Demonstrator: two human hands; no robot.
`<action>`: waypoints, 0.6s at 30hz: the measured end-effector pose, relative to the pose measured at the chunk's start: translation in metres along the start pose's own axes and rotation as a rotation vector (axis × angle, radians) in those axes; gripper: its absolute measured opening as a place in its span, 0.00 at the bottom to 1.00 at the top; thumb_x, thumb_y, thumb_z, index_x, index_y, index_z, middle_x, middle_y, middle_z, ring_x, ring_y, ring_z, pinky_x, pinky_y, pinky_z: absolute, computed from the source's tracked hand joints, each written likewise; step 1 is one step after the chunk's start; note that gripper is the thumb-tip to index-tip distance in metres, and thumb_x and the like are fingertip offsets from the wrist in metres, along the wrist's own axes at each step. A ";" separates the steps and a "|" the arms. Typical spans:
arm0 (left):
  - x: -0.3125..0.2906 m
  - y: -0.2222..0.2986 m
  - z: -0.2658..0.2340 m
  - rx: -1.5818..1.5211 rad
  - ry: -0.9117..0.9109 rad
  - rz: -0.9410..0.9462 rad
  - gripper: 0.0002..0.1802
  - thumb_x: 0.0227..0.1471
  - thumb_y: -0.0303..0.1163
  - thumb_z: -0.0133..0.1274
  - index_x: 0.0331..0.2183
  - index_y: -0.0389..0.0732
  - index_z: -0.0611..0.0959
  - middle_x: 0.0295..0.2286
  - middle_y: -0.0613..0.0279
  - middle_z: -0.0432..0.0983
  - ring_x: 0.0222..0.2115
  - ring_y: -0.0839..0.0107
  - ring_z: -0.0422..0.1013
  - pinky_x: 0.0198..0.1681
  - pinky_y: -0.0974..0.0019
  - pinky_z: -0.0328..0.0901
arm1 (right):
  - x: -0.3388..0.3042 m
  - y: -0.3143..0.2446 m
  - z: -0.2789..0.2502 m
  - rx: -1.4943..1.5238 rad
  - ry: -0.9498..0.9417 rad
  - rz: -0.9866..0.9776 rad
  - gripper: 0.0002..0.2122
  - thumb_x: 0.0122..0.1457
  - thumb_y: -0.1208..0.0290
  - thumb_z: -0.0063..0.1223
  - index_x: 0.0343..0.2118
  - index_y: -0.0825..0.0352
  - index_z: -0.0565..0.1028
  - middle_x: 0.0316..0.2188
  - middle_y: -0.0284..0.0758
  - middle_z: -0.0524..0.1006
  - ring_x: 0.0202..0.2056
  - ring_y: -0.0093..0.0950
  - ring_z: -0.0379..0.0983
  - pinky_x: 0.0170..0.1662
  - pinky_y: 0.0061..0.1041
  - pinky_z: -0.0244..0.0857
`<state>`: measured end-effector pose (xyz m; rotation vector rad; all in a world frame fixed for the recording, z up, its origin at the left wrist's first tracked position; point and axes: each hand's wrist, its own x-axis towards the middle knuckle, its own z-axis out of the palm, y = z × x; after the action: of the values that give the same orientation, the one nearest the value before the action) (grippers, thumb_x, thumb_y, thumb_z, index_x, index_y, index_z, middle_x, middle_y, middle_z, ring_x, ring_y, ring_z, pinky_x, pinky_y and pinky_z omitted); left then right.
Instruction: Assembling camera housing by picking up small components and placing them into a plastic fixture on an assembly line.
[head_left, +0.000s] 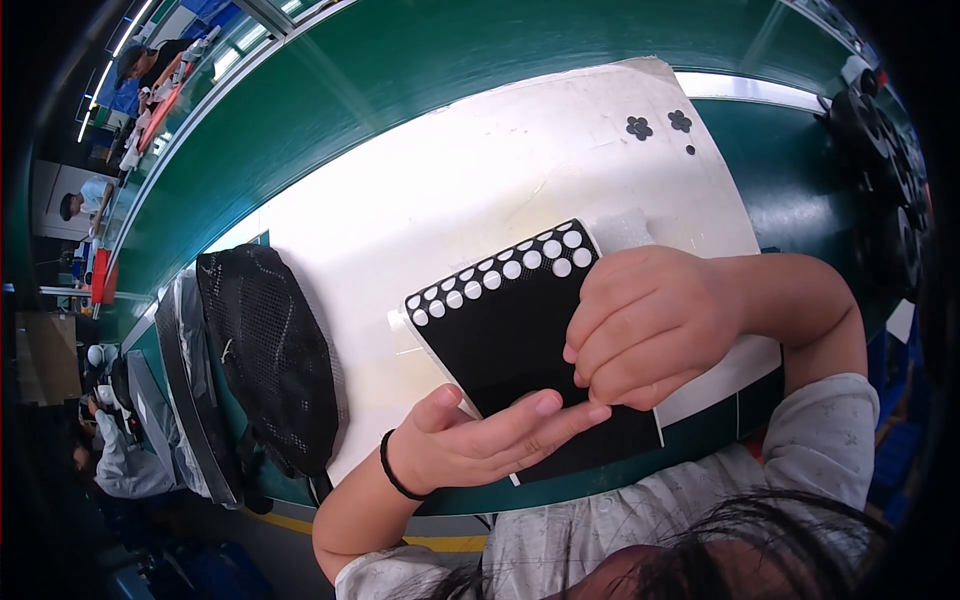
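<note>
My left hand [475, 440] is palm up with its fingers stretched out over the near part of a black sheet [490, 355]. Its fingertips meet those of my right hand [660, 325]. The right hand is closed, fingers curled and thumb pressed in; whatever it pinches is hidden. Rows of white round spots [512, 269] run along the sheet's far edge, with black gaps among them near the right end. Beneath the sheet lies a large white board [400, 210]. Two black flower-shaped pieces [639, 128] and a small black dot [690, 150] rest at its far right.
A black mesh item [270, 350] lies at the left, beside clear plastic and dark strips. Several black round parts [880, 150] are stacked at the far right. A crumpled translucent scrap [622, 228] sits beyond my right hand. Other people work in the left background, beyond the green table [400, 70].
</note>
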<state>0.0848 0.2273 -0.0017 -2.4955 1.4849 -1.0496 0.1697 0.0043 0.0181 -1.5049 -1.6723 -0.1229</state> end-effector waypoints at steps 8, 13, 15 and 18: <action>0.000 0.001 0.000 -0.010 -0.013 -0.005 0.21 0.48 0.42 0.43 0.46 0.62 0.71 0.47 0.76 0.61 0.50 0.90 0.52 0.57 0.52 0.34 | -0.002 0.001 0.001 0.027 -0.008 0.022 0.03 0.47 0.73 0.52 0.26 0.64 0.74 0.29 0.28 0.73 0.32 0.26 0.70 0.29 0.23 0.61; -0.001 0.003 0.001 0.049 -0.019 0.005 0.23 0.48 0.38 0.41 0.49 0.64 0.67 0.48 0.76 0.59 0.52 0.88 0.50 0.56 0.51 0.35 | 0.000 -0.001 0.000 0.184 -0.022 0.140 0.02 0.49 0.71 0.51 0.25 0.61 0.73 0.28 0.26 0.72 0.33 0.25 0.69 0.34 0.25 0.58; -0.002 0.004 0.002 0.097 0.001 0.014 0.25 0.48 0.36 0.40 0.50 0.64 0.65 0.48 0.76 0.59 0.52 0.87 0.49 0.56 0.50 0.35 | 0.000 0.001 -0.001 0.224 -0.067 0.165 0.02 0.50 0.70 0.51 0.25 0.60 0.73 0.27 0.25 0.72 0.33 0.25 0.69 0.37 0.27 0.55; -0.001 0.006 0.000 0.100 -0.011 -0.009 0.28 0.47 0.32 0.39 0.52 0.64 0.62 0.50 0.78 0.57 0.53 0.86 0.48 0.56 0.49 0.35 | 0.000 0.001 0.000 0.302 -0.143 0.218 0.04 0.51 0.67 0.51 0.24 0.59 0.74 0.25 0.24 0.73 0.35 0.24 0.68 0.43 0.31 0.49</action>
<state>0.0801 0.2254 -0.0043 -2.4389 1.3834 -1.0810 0.1706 0.0045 0.0178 -1.4772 -1.5432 0.3470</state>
